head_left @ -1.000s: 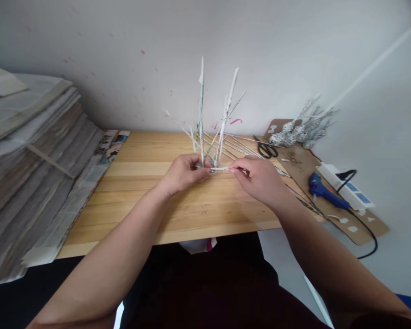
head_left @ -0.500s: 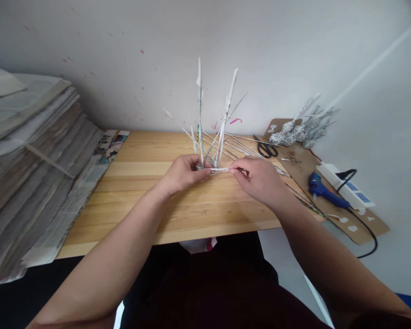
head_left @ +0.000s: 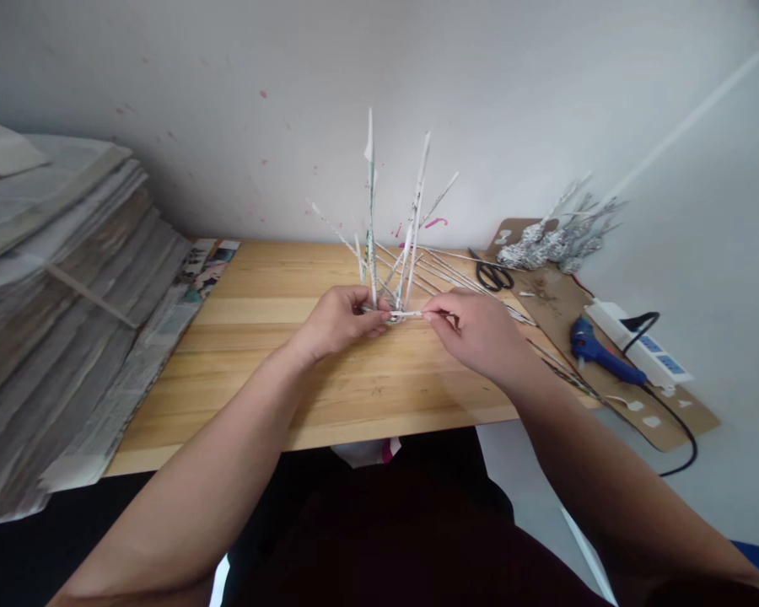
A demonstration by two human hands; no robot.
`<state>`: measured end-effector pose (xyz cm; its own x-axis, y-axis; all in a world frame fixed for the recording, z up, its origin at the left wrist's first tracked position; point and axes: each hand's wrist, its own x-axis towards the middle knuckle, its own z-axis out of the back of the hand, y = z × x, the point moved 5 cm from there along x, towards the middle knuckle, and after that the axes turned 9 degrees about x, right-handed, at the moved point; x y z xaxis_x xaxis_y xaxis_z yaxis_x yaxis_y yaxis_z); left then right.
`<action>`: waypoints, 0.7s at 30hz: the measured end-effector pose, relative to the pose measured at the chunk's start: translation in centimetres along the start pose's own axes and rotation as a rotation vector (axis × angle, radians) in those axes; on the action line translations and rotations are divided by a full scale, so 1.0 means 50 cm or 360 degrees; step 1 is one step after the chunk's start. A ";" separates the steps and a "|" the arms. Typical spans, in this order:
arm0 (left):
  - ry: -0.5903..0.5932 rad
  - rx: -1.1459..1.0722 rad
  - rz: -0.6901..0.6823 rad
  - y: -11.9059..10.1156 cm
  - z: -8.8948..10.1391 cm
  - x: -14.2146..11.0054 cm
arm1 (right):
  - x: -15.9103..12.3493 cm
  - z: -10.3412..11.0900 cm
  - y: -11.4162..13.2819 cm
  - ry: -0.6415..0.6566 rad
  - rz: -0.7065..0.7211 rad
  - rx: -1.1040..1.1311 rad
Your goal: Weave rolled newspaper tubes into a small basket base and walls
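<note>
A rolled paper stick (head_left: 407, 314) stretches level between my two hands at the base of a frame of upright paper sticks (head_left: 372, 219). My left hand (head_left: 345, 319) is closed around the left end, its fingers at the foot of the frame. Thumb and fingertips of my right hand (head_left: 474, 324) pinch the stick's right end. Other sticks of the frame stand upright or lean outward above my hands. My left fingers hide part of the base.
Loose paper sticks (head_left: 446, 271) lie behind my right hand, beside black scissors (head_left: 494, 275). To the right are a blue glue gun (head_left: 600, 352), a white power strip (head_left: 638, 341) and bundled paper sticks (head_left: 547, 244). A tall newspaper stack (head_left: 69, 278) stands left on the wooden table (head_left: 240, 371).
The frame has turned or tilted slightly: its right upright sticks lean a little further left and sit lower. Both hands stay nearly in place, still on the paper stick.
</note>
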<state>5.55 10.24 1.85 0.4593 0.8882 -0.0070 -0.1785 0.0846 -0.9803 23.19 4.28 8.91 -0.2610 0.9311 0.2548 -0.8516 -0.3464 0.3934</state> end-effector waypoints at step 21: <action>0.0082 0.0158 -0.0057 0.013 -0.006 0.003 | 0.029 -0.044 0.013 0.0040 -0.0065 0.0435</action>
<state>5.78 10.30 1.14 0.5107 0.8596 0.0150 -0.2456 0.1626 -0.9556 21.26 5.64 7.60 -0.2429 0.9463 0.2134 -0.7083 -0.3233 0.6275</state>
